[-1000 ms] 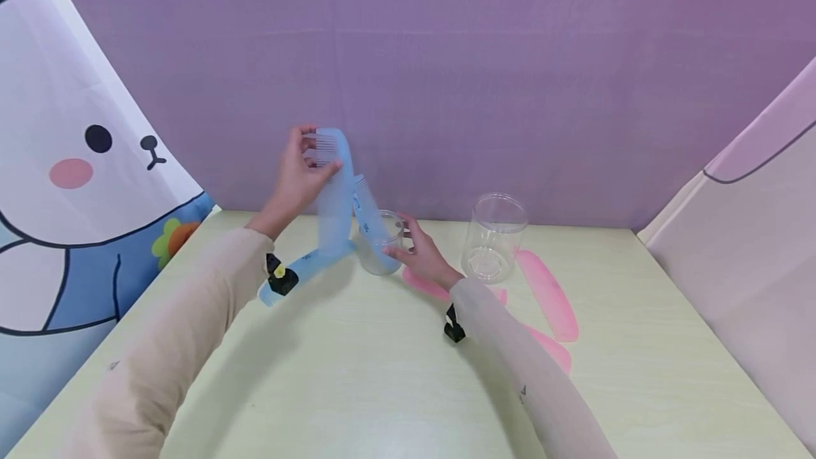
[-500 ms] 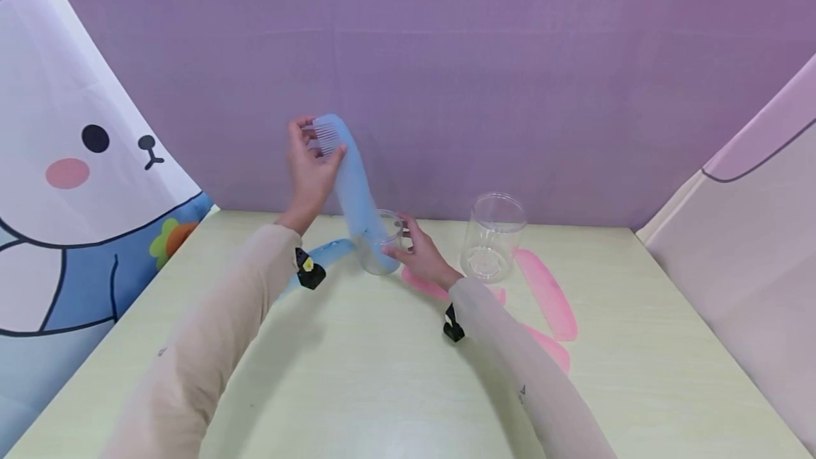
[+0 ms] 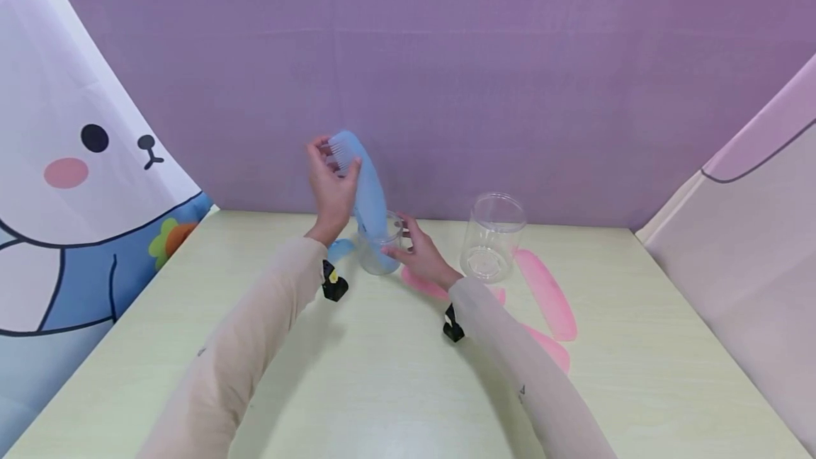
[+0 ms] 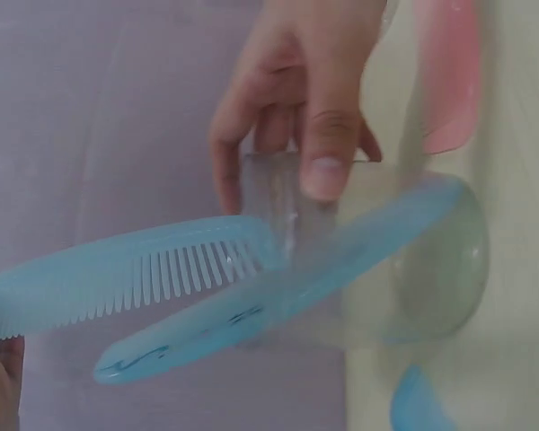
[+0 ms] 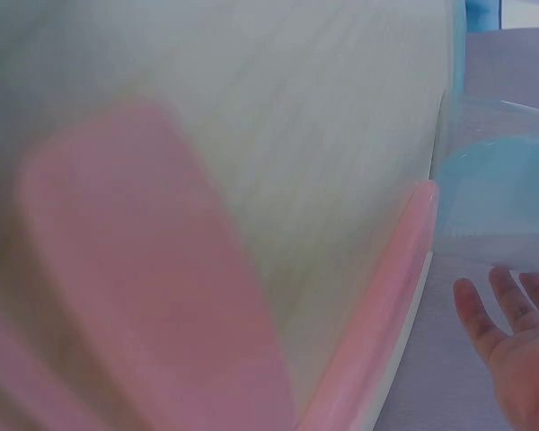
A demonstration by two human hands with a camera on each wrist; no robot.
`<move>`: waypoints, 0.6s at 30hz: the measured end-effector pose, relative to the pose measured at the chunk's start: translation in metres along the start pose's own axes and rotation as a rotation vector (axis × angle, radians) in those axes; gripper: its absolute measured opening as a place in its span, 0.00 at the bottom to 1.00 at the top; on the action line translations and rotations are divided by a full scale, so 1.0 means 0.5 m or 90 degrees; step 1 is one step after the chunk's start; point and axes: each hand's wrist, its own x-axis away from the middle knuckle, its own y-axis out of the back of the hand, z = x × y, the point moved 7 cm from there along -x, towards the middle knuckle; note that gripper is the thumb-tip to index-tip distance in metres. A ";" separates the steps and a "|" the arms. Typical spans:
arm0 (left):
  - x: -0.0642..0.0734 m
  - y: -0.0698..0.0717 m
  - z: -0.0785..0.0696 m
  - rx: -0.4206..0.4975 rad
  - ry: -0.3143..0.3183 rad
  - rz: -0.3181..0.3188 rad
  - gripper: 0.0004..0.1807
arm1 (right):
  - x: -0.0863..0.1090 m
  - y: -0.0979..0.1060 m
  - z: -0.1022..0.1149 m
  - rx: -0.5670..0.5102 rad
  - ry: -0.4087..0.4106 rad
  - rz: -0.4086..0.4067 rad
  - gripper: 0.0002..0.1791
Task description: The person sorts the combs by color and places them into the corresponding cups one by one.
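Observation:
My left hand (image 3: 334, 190) pinches a light blue comb (image 3: 368, 186) near its upper end, thumb over the teeth. The comb tilts down to the right, its lower end at the mouth of a clear jar (image 4: 458, 278). Inside that jar leans a second blue comb (image 4: 198, 328), its upper part sticking out past the rim. My right hand (image 3: 426, 257) holds the jar from the right, thumb on the near side and fingers behind. Another blue comb (image 3: 339, 249) lies on the table left of the jar, mostly hidden by my left arm.
A second, larger clear jar (image 3: 494, 239) stands to the right. Around it lie pink comb-shaped pieces: one (image 3: 547, 296) on its right, one (image 3: 550, 347) nearer me, and one (image 3: 423, 285) partly under my right wrist. A purple cloth (image 3: 510, 91) hangs behind the table.
My left hand has brought its comb to the right and then lower, from upright left of the jar to tilted at the jar's mouth. The right hand and jar have stayed put.

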 end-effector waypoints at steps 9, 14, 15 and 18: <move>0.032 -0.020 0.027 -0.003 -0.008 0.001 0.28 | 0.009 0.004 0.019 -0.002 0.004 0.004 0.42; 0.045 -0.026 0.038 -0.009 -0.014 0.009 0.28 | 0.022 0.009 0.051 0.012 0.005 0.011 0.41; 0.046 -0.027 0.040 -0.011 -0.014 0.008 0.28 | 0.022 0.009 0.052 0.016 0.002 0.011 0.41; 0.051 -0.029 0.047 -0.015 -0.015 0.009 0.28 | 0.024 0.010 0.055 0.019 -0.002 0.010 0.41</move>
